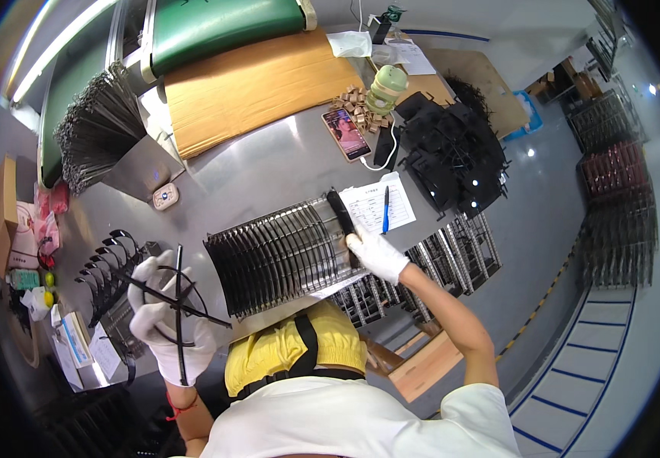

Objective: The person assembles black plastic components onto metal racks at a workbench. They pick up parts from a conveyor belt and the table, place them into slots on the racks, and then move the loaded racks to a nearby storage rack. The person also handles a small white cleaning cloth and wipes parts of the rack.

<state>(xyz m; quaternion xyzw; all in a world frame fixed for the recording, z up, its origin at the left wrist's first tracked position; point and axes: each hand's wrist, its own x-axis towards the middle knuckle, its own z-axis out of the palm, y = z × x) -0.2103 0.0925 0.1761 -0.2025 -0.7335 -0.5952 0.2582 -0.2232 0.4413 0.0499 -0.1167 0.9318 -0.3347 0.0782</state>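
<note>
My left hand (171,324), in a white glove, is closed around several thin black strips (179,305), some straight and some curved, which cross and stick out between the fingers. A metal rack (337,252) lies on the table before me, with a row of curved black strips (257,263) standing in its left part. At the rack's right end, my white-gloved right hand (375,256) grips a dark, narrow bar (340,214); its fingertips are partly hidden. Beside my left hand, more curved black pieces (108,263) stand in a row.
A phone (346,135), a green cup (386,88) and a paper sheet (360,200) with a blue pen (386,210) lie beyond the rack. Black parts (456,149) pile up at right. A metal holder (143,168) of dark rods stands far left. More racks (456,256) sit below the table's right edge.
</note>
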